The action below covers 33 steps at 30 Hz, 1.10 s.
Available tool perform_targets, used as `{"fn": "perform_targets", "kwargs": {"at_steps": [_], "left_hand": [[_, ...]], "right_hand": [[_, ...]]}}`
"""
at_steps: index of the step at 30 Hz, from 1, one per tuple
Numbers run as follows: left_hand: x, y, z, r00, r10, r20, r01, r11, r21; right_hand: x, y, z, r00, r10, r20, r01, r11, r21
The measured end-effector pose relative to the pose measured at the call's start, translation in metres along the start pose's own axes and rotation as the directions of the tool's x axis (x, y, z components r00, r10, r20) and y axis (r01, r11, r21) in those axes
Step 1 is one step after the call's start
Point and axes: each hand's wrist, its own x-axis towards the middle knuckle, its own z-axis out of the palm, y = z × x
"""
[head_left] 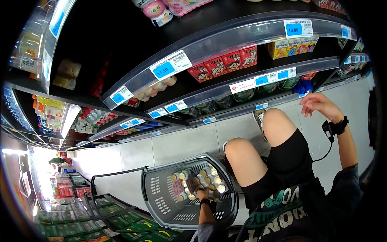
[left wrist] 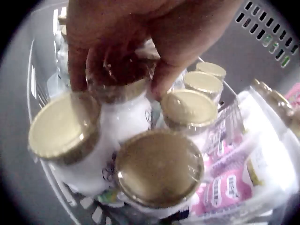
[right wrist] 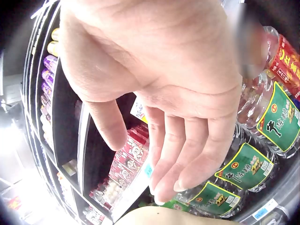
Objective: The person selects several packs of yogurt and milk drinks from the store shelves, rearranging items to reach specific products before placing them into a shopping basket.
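Down in the grey shopping basket (head_left: 160, 176), my left hand (head_left: 202, 193) reaches among several white bottles with gold caps. The left wrist view shows the thumb and fingers of the left hand (left wrist: 154, 28) pinching one white bottle (left wrist: 124, 117) by its cap from both sides. Other gold-capped bottles (left wrist: 159, 168) stand close around it, upright. Beside them lies a clear-wrapped pack with pink labels (left wrist: 227, 190). My right hand (head_left: 320, 105) hangs in the air near the lower shelf, fingers loosely bent, holding nothing; its palm side fills the right wrist view.
Shelves curve across the top, with red drink cartons (head_left: 217, 67), yellow cartons (head_left: 293, 47) and price tags along their edges. Large green-labelled bottles (right wrist: 246, 166) fill the bottom shelf. Bent knees (head_left: 278, 127) are beside the basket; stacked green boxes (head_left: 76, 226) stand at lower left.
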Motion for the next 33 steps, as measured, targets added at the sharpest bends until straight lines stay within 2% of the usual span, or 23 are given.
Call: {"fn": "perform_targets", "kwargs": {"at_steps": [8,10,11,12,14,15,16,18,19,20,22,24,25,26,28,29,30,32,33], "left_hand": [[-0.012,0.021,-0.01,0.983,0.116,-0.139,-0.119,0.993,-0.013],[-0.018,0.043,-0.026,0.967,0.1,-0.234,-0.083,0.993,0.081],[-0.023,0.05,-0.031,0.933,0.125,-0.338,-0.1,0.991,0.091],[-0.029,0.056,-0.038,0.938,0.04,-0.345,-0.049,0.999,-0.018],[-0.011,0.038,-0.03,0.875,0.043,-0.483,-0.087,0.994,-0.069],[-0.01,0.029,-0.029,0.814,0.198,-0.546,-0.198,0.978,0.059],[-0.017,0.042,-0.04,0.815,0.189,-0.547,-0.19,0.98,0.057],[-0.035,0.082,-0.066,0.853,0.278,-0.442,-0.178,0.951,0.255],[-0.028,0.075,-0.06,0.914,0.312,-0.259,-0.283,0.948,0.144],[-0.023,0.075,-0.05,0.998,0.049,0.027,-0.049,0.999,-0.011],[-0.014,0.037,-0.003,0.996,0.072,0.047,-0.072,0.997,0.004],[-0.031,0.038,0.006,0.995,0.098,-0.036,-0.084,0.958,0.275],[-0.014,0.019,0.026,0.999,0.041,-0.005,-0.039,0.976,0.215],[-0.004,0.011,0.034,0.999,0.047,-0.001,-0.046,0.976,0.212],[0.009,-0.001,0.037,0.993,-0.081,0.08,0.08,0.997,0.014],[0.0,0.006,0.031,0.994,-0.106,0.031,0.106,0.994,0.009],[0.007,-0.007,0.04,0.994,-0.107,0.032,0.107,0.994,0.01],[0.023,-0.036,0.057,0.991,-0.05,0.125,0.072,0.981,-0.182],[0.037,-0.051,0.068,0.98,0.061,0.19,0.006,0.943,-0.334]], "right_hand": [[0.004,-0.006,0.001,1.0,0.026,0.016,-0.026,1.0,0.002],[0.002,-0.005,-0.001,1.0,0.031,0.003,-0.031,1.0,-0.001],[0.001,-0.005,-0.001,0.999,0.035,-0.002,-0.035,0.999,-0.005],[-0.001,-0.005,-0.002,0.999,0.044,-0.019,-0.044,0.999,-0.009],[-0.005,-0.004,-0.004,0.998,0.055,-0.03,-0.056,0.998,-0.022],[-0.005,-0.003,-0.005,0.998,0.056,-0.041,-0.057,0.998,-0.026],[-0.005,-0.001,-0.004,0.997,0.057,-0.05,-0.059,0.998,-0.025],[-0.001,0.0,-0.001,0.997,0.066,-0.036,-0.066,0.998,-0.016],[-0.001,0.001,0.002,0.997,0.073,-0.033,-0.074,0.997,-0.005],[0.0,0.001,0.005,0.997,0.075,-0.024,-0.075,0.997,-0.006],[0.003,0.0,0.012,0.998,0.056,0.005,-0.055,0.998,-0.021],[0.004,-0.005,0.016,0.999,0.046,0.014,-0.046,0.999,-0.021],[0.003,-0.006,0.015,0.998,0.05,0.03,-0.049,0.999,-0.02],[0.001,-0.007,0.013,0.999,0.049,0.023,-0.049,0.999,-0.024],[0.001,-0.006,0.011,0.998,0.058,0.012,-0.058,0.998,-0.024],[0.001,-0.004,0.01,0.998,0.055,0.011,-0.055,0.998,-0.024],[0.0,-0.002,0.009,0.998,0.058,0.004,-0.058,0.998,-0.022],[-0.002,0.001,0.008,0.998,0.067,0.002,-0.067,0.998,-0.021],[-0.002,0.002,0.009,0.997,0.076,0.012,-0.076,0.997,-0.019]]}}
